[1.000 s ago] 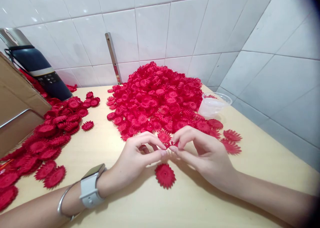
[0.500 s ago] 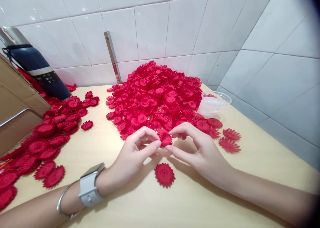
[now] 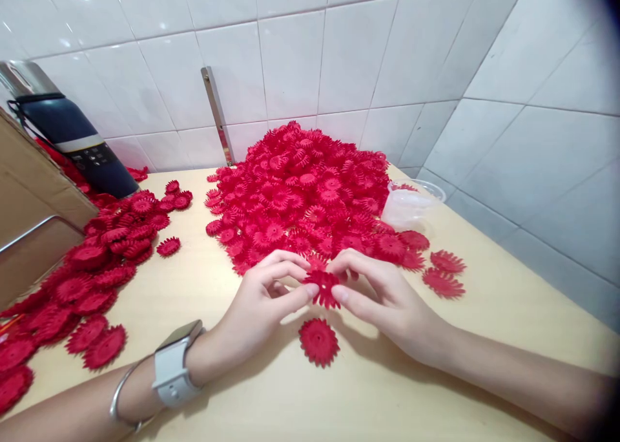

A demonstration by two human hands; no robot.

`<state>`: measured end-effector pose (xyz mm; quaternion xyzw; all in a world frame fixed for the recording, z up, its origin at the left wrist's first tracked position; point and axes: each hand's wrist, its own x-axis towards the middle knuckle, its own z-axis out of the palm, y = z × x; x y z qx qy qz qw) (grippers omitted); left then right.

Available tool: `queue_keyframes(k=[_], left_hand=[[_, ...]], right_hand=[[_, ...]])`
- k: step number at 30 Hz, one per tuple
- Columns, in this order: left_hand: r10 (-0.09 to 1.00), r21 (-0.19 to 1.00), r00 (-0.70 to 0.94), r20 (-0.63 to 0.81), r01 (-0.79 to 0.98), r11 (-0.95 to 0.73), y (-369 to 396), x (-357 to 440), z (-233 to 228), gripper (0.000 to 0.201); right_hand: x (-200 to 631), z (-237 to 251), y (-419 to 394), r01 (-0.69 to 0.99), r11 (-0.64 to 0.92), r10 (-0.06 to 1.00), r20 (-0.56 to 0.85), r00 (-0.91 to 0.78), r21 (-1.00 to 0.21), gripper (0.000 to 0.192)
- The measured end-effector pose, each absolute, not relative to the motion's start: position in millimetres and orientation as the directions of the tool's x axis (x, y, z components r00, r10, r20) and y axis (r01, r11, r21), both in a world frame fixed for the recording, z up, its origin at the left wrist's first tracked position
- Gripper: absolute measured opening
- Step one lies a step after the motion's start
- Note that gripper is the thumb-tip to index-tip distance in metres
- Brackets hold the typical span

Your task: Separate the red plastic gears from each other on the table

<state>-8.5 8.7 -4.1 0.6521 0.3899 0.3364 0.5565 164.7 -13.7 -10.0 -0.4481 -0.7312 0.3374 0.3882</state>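
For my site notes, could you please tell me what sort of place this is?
Probably a small hand-assembly bench in a tiled workroom. A big heap of red flower pieces covers the table against the white tiled wall, and the left hand and right hand hold one red flower piece.

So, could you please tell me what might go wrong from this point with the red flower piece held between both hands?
1. The red flower piece is pinched only by the fingertips of the left hand and right hand, so it could slip and drop onto the loose flower on the table.
2. The big pile lies just behind the hands; a nudge might scatter pieces.
3. The clear cup at the pile's edge looks light and might tip.
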Motion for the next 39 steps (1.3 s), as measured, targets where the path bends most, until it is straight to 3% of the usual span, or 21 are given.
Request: queue_keyframes(k=[6, 12, 16, 19, 27, 33, 39], left_hand=[[0.863, 0.982, 0.503, 0.036, 0.142, -0.124, 6.9, -6.9, -1.9, 0.01], [0.851, 0.979, 0.524, -0.036, 0.188, -0.075, 3.9, -9.6, -0.1, 0.006], [0.786, 0.921, 0.618, -0.01, 0.312, -0.234, -0.9, -8.8, 4.4, 0.015], [0.799, 0.885, 0.602, 0.018, 0.362, -0.293, -1.5, -7.4, 6.5, 0.021], [0.891, 0.929, 0.447, -0.083, 0.359, -0.094, 6.4, -8.4, 4.8, 0.034], [0.874, 0.963, 0.444, -0.198, 0.256, 0.088, 8.2, -9.5, 5.8, 0.04], [0.849, 0.969, 0.482, -0.217, 0.215, 0.125, 10.6, -10.9, 6.8, 0.044]], right_hand=[[162.3, -9.6, -13.3, 0.501, 0.506, 0.837, 0.259, -0.482, -0.702, 0.026], [164.0, -13.3, -12.8, 0.49, 0.457, 0.875, 0.276, -0.398, -0.742, 0.025], [162.5, -11.2, -15.1, 0.466, 0.54, 0.821, 0.316, -0.476, -0.701, 0.024], [161.0, -9.6, -15.4, 0.443, 0.531, 0.825, 0.322, -0.464, -0.723, 0.024], [166.2, -10.5, -11.1, 0.355, 0.172, 0.963, 0.08, -0.258, -0.919, 0.028], [168.9, -12.1, -9.9, 0.392, 0.179, 0.954, 0.062, -0.293, -0.902, 0.033], [167.5, -7.3, -10.1, 0.413, 0.267, 0.921, 0.104, -0.376, -0.871, 0.029]])
